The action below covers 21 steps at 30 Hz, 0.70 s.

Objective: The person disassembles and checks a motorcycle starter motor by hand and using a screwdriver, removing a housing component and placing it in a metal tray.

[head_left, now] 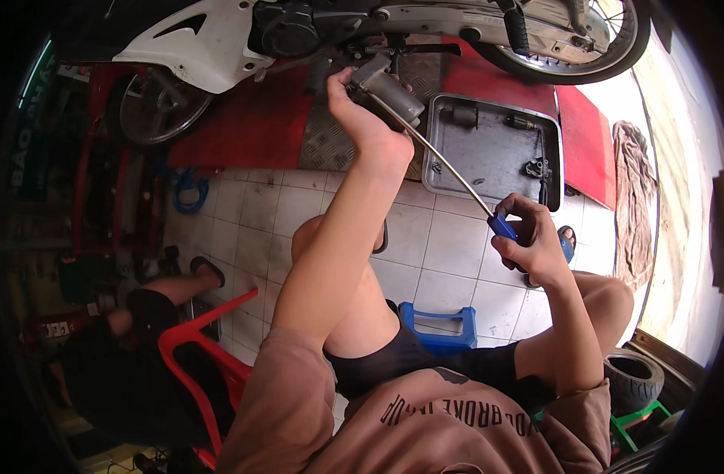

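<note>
"What took up most space?"
"The bike (322, 35), across the top of the view, its white fairing to the left. Below it was the platform (243, 134), red with a bare metal strip in the middle."
"And around that?"
"A red chair (174, 340) at the left, the tray (488, 154) overlapping the platform's edge, and a blue stool (441, 341) between the legs, on the tiled floor (449, 237)."
"What was in use?"
"The screwdriver (501, 226). The right grip (539, 245) was closed round its blue handle, and the shaft slanted up and left to the grey part (401, 96)."
"Where was that?"
"In the left grip (358, 110), fingers curled about it, over the platform and left of the tray."
"Was the tip seated?"
"I couldn't tell; it ended close by the left thumb."
"Anything smaller?"
"A dark cylinder (465, 118) lay in the tray, near its far rim."
</note>
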### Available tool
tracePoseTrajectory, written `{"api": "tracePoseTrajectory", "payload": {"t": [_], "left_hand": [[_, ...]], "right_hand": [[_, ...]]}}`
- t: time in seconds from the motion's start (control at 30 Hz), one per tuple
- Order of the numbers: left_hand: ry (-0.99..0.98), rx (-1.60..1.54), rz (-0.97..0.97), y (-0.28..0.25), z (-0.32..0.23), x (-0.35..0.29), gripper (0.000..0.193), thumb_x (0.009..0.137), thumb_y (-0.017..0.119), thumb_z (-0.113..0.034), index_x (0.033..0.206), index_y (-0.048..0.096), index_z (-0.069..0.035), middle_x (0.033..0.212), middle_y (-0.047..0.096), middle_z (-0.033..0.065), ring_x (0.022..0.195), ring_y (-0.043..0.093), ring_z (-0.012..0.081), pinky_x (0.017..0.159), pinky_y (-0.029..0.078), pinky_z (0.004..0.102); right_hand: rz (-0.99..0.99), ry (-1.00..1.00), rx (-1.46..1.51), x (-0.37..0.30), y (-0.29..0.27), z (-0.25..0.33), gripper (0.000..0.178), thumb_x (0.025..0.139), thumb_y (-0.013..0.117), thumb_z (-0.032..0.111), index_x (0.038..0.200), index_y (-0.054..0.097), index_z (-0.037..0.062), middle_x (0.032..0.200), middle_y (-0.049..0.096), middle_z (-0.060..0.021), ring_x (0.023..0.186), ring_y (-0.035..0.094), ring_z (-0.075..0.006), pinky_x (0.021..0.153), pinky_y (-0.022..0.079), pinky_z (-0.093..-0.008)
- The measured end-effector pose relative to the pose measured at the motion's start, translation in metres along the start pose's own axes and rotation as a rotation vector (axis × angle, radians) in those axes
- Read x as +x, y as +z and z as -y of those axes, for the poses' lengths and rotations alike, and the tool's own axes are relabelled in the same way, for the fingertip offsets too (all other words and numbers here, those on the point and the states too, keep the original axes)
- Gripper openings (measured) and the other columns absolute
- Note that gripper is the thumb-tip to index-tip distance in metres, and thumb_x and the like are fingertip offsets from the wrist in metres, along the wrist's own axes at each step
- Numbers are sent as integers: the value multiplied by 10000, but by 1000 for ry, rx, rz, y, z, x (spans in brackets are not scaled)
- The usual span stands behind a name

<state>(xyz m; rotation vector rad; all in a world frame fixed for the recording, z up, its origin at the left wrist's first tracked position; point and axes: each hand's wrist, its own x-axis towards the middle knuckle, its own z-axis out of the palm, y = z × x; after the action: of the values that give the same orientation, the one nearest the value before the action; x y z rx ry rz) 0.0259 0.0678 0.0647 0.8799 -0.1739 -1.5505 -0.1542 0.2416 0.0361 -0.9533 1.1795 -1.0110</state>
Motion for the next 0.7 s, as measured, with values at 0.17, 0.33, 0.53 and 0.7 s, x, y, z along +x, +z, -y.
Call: {"api": "tracePoseTrajectory", "payload": {"t": [0.17,0.33,0.53,0.7], "left_hand": [[64,55,-43,2,4,4,482,809,483,-490,944,612,-46,807,624,92,727,603,239,682,498,354],[55,38,0,0,9,4,470,823,469,-479,930,611,-44,808,625,93,720,602,239,678,496,352],[36,24,-33,2,4,4,476,827,457,-482,934,620,-48,810,625,93,730,599,242,679,493,351],[75,73,-100,1,12,5,486,824,452,-488,942,622,-48,816,626,91,737,599,239,685,492,355]], "right_hand": [[-458,-720,-840,6,2,-12,239,754,700,-14,980,625,-28,723,587,-124,517,554,-199,491,429,-275],[24,138,136,-3,-8,0,207,882,655,141,905,612,-61,650,562,-43,470,495,-90,415,370,-240],[-68,-47,-52,-5,-6,6,147,808,717,87,826,617,-21,667,589,-56,513,523,-96,433,387,-237],[-397,-535,-727,-1,-5,-2,167,800,725,106,802,617,-22,622,591,-46,492,510,-105,457,384,-244]]}}
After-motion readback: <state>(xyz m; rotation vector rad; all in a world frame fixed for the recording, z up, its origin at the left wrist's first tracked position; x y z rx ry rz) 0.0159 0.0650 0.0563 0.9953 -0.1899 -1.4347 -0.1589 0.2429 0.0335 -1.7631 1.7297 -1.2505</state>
